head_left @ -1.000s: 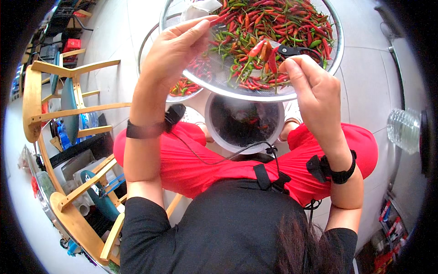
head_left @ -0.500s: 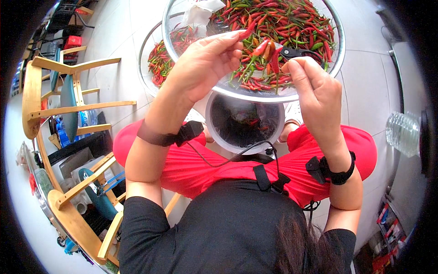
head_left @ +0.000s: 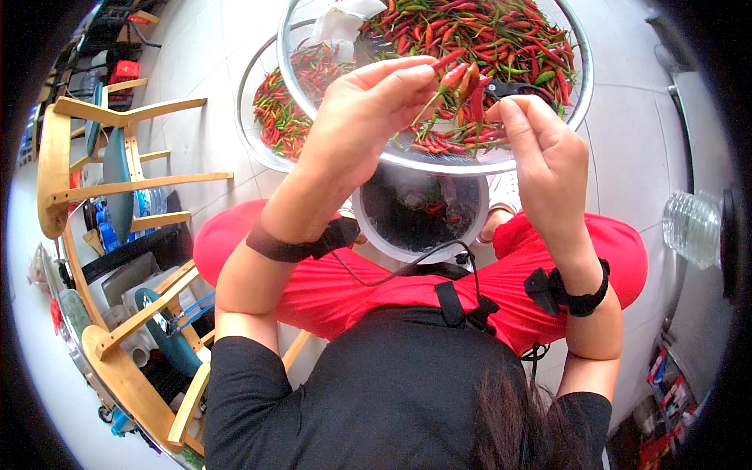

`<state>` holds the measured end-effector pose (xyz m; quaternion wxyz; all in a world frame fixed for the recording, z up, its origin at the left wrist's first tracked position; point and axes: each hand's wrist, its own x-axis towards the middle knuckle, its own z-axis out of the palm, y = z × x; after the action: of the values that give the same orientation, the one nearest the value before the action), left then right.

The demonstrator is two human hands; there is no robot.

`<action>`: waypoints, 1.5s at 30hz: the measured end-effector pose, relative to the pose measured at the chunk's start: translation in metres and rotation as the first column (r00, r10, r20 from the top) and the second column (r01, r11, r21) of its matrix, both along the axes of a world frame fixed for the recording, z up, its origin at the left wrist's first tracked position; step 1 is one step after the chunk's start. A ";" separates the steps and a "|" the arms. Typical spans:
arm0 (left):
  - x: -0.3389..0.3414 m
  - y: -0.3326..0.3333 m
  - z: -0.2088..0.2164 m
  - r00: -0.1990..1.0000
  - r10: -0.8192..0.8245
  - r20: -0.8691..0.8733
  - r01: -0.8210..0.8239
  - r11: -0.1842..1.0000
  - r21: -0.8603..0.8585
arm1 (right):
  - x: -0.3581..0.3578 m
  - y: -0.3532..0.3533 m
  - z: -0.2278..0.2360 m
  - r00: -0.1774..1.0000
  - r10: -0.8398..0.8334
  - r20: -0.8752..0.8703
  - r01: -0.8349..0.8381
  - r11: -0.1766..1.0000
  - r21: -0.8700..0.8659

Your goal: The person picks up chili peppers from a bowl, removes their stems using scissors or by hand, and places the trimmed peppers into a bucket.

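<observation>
My left hand (head_left: 372, 110) is raised over the near side of a round mesh basket (head_left: 462, 168), thumb and forefinger pinched on a red chili pepper (head_left: 449, 59). Opposite it, my right hand (head_left: 544, 145) is also closed, its fingertips at a red chili (head_left: 477, 100) that hangs beside a few others; my fingers partly hide the grip. Just beyond the right fingers, black-handled scissors (head_left: 513, 88) show against the chilies. A heap of red and green chilies (head_left: 478, 39) fills the basket's far part.
Below the basket, a white bucket (head_left: 368, 231) with a dark lining stands between my feet. A second mesh basket (head_left: 244, 117) of chilies lies at the left. White tissue (head_left: 345, 22) rests at the basket's upper left. Wooden chairs (head_left: 117, 117) stand farther left.
My left hand has moved slightly right with its chili, closer to the chilies by my right hand. Those chilies and my right hand have shifted only a little.
</observation>
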<state>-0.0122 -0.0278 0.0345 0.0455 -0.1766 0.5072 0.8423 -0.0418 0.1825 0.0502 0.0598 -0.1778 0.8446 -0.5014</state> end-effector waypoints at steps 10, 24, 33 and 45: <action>-0.001 0.000 -0.007 0.996 0.084 0.017 -0.085 0.988 0.130 | 0.001 -0.001 0.002 1.000 0.010 -0.021 -0.010 1.000 0.000; -0.002 0.009 -0.002 0.988 0.152 0.000 -0.151 0.983 0.106 | 0.001 0.000 -0.001 1.000 0.011 -0.021 -0.011 1.000 0.004; 0.000 0.010 -0.006 0.989 0.149 0.009 -0.149 0.982 0.112 | 0.001 -0.001 -0.003 0.999 -0.003 -0.043 0.003 1.000 0.005; 0.000 0.007 -0.013 0.982 0.188 0.017 -0.189 0.975 0.117 | 0.003 -0.003 -0.005 0.998 0.025 -0.059 -0.026 0.999 -0.020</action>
<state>-0.0123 -0.0209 0.0214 -0.0227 -0.2233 0.4372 0.8709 -0.0391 0.1796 0.0453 0.0395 -0.2037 0.8384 -0.5041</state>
